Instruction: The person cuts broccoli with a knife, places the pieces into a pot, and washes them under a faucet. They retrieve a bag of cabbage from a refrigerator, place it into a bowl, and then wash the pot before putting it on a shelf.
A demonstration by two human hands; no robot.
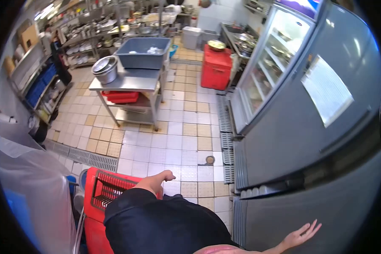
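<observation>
Red plastic: one bin (pixel 98 230) carries one dark slatted rack (pixel 114 186) by its left edge, near the left hand (pixel 168 175), fingers unclear to me; the right hand (pixel 302 235), fingers apart, nears one grey door (pixel 279 203). Beyond, one tub (pixel 140 59) tops one steel table (pixel 135 80).

The left hand (pixel 165 176) is hanging just beside a red box (pixel 95 237), which is bearing a dark rack (pixel 114 183). The right hand (pixel 300 237) is showing spread fingers near a grey door (pixel 275 216). Beyond the left hand, a steel table (pixel 135 80) is holding a grey tub (pixel 139 61).
</observation>
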